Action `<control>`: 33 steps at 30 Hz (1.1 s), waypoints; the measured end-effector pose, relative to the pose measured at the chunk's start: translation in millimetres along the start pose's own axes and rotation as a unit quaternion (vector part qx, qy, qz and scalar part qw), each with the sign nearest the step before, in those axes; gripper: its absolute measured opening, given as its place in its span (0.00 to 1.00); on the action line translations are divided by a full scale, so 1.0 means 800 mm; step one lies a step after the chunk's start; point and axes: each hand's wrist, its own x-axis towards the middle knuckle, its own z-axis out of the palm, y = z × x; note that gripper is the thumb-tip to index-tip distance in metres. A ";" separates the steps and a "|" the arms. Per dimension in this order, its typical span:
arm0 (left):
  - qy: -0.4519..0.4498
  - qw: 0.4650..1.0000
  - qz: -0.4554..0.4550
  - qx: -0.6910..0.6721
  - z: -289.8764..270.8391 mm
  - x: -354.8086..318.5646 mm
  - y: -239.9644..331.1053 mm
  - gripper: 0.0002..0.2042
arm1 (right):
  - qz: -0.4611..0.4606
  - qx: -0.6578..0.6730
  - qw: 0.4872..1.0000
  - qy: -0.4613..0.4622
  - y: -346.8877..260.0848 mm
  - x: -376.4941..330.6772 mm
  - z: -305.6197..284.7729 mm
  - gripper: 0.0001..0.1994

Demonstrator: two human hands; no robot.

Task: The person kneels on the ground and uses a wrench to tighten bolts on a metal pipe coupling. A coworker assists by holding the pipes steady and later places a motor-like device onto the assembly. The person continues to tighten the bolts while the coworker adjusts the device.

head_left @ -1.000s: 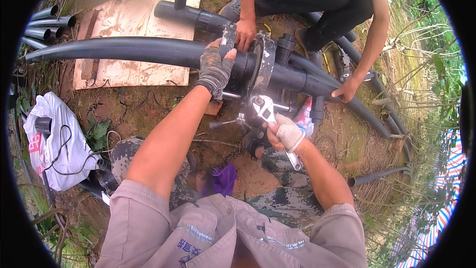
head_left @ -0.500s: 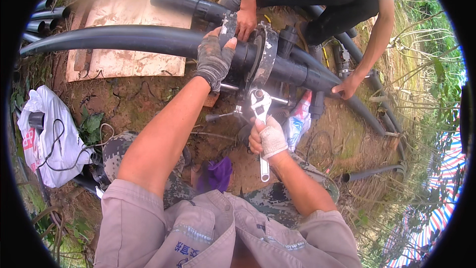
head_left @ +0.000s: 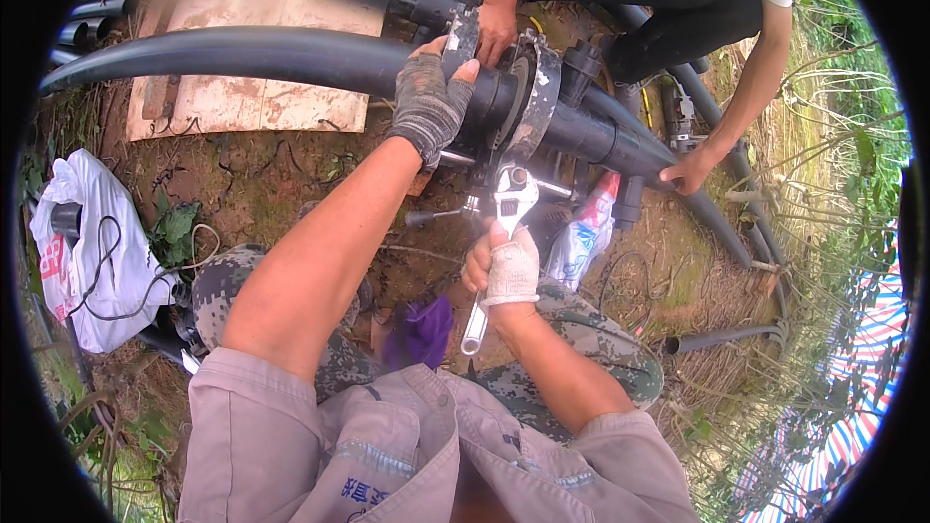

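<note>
Two gloved hands work at a flanged joint on a thick black pipe laid over bare, muddy ground. At the far left a white plastic bag (head_left: 82,252) lies crumpled on the dirt with a dark cord trailing across it, and beyond it, farther off, a pale wooden board (head_left: 262,102) sits flat under the long black pipe (head_left: 223,53), which curves in from the left rim toward the middle. The left hand (head_left: 426,107), in a grey, dirt-stained glove, is closed over the top of the pipe just beside the flange joint (head_left: 518,102) — its thumb pressing against the near plate of the flange. Below the joint, nearer the person, the right hand (head_left: 504,266), in a white glove, is wrapped firmly round the handle of a silver adjustable wrench (head_left: 499,232); the wrench stands nearly upright, its head set at a bolt on the underside of the flange, its tail end poking out below the fist. Just right of the wrench a crumpled clear plastic bag (head_left: 581,237) with red markings rests against the ground. Across the joint another person crouches in dark trousers: one hand (head_left: 496,31) holds the far side of the flange, the other hand (head_left: 690,172) rests farther right on the pipe run (head_left: 639,150) that continues away to the right toward grass and thinner pipes.
</note>
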 end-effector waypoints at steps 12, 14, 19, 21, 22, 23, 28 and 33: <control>-0.041 0.998 -0.028 -0.037 0.005 0.020 -0.031 0.27 | -0.049 0.077 0.996 0.013 0.056 0.015 0.018 0.11; -0.069 0.997 -0.042 0.006 0.001 0.022 -0.015 0.29 | -0.025 0.054 0.998 0.016 0.070 -0.009 0.010 0.13; -0.150 0.970 -0.123 0.143 0.001 0.064 0.023 0.36 | -0.006 -0.017 0.998 -0.053 0.079 0.005 0.041 0.17; -0.125 0.954 -0.146 0.231 0.005 0.073 0.029 0.39 | 0.007 -0.007 0.998 -0.069 0.076 0.010 0.069 0.16; -0.124 0.957 -0.130 0.227 0.006 0.072 0.039 0.38 | 0.010 -0.006 0.998 -0.069 0.073 0.010 0.078 0.15; -0.122 0.961 -0.114 0.222 0.006 0.070 0.047 0.37 | 0.002 -0.006 0.998 -0.062 0.075 0.013 0.087 0.14; -0.141 0.970 -0.093 0.175 -0.005 0.067 0.060 0.35 | 0.007 0.008 1.000 -0.029 0.084 0.025 0.105 0.16; -0.125 0.974 -0.079 0.169 -0.003 0.067 0.052 0.35 | 0.054 -0.057 0.993 -0.092 0.045 0.030 0.071 0.15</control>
